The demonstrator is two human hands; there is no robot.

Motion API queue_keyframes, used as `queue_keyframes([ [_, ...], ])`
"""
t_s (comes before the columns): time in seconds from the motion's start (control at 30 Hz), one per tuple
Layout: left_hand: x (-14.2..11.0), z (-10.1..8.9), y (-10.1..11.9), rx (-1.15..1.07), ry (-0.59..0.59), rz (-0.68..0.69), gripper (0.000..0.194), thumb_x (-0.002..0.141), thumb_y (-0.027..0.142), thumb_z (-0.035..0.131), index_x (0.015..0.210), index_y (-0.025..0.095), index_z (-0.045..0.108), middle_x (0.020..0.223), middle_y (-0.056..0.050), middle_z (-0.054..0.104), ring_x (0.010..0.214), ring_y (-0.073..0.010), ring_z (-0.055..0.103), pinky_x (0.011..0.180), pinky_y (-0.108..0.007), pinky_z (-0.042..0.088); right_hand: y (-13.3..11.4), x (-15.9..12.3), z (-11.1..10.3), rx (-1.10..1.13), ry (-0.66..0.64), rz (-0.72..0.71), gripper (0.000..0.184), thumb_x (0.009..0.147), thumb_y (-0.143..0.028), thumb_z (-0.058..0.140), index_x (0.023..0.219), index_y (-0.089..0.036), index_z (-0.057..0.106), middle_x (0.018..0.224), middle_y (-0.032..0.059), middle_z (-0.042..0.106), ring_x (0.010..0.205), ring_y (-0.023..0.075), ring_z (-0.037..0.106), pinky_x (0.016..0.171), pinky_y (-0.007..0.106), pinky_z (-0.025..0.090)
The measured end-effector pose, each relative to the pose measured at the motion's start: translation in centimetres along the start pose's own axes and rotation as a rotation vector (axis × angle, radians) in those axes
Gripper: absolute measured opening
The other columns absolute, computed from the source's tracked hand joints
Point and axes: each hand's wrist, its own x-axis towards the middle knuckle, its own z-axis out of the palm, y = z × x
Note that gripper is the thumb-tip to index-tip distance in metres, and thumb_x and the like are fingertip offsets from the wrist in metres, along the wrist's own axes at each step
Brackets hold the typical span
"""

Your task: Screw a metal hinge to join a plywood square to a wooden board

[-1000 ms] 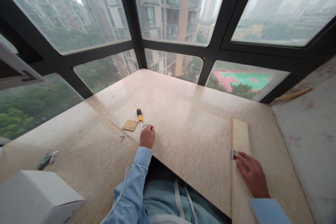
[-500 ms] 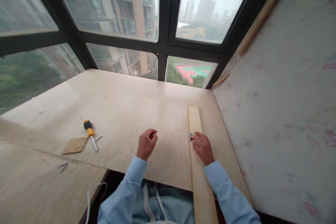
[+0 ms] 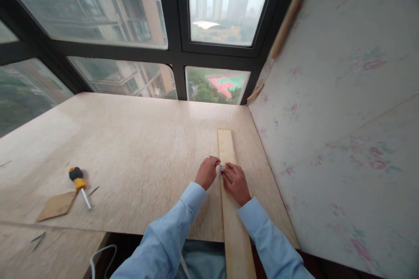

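A long pale wooden board [image 3: 227, 146] lies on the table, running toward me past the near edge. At its left edge sits a small metal bracket [image 3: 221, 169], which my right hand [image 3: 236, 183] holds against the wood with pinched fingers. My left hand [image 3: 207, 172] is closed in a pinch right beside the bracket. A thin, screw-like piece shows at its fingertips, mostly hidden by the fingers. Both hands almost touch over the board's edge.
On the left lie a yellow-and-black screwdriver [image 3: 78, 179], a thin brown wooden piece [image 3: 57, 206] and several loose nails or screws [image 3: 39, 239]. A white cable [image 3: 103, 250] hangs at the table's near edge. Windows stand ahead, a papered wall [image 3: 327, 117] at right.
My left hand has moved right, from over the bare table to the bracket, carrying the thin piece. My right hand stays on the bracket. The view has turned right.
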Motion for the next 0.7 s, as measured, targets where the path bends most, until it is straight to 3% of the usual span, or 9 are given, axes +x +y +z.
queue_keyframes([
  [0.47,1.5,0.0,0.5,0.229,-0.224,0.062,0.026,0.087,0.005,0.042,0.095,0.014,0.065,0.094,-0.010,0.062,0.092,-0.0186,0.056,0.082,-0.029,0.043,-0.4,0.2,-0.3,0.019,-0.009,0.027,0.022,0.086,-0.019,0.052,0.099,-0.020,0.070,0.115,0.0122,0.059,0.108,0.0257,0.051,0.094,0.045,0.043],
  [0.7,1.8,0.4,0.4,0.179,-0.241,0.130,0.023,0.087,0.010,0.047,0.083,0.014,0.069,0.090,-0.010,0.062,0.086,-0.0173,0.057,0.077,-0.028,0.044,-0.5,0.3,-0.4,0.026,-0.013,0.008,0.027,0.084,-0.016,0.053,0.106,-0.019,0.068,0.115,0.0112,0.059,0.107,0.0253,0.051,0.093,0.043,0.043],
])
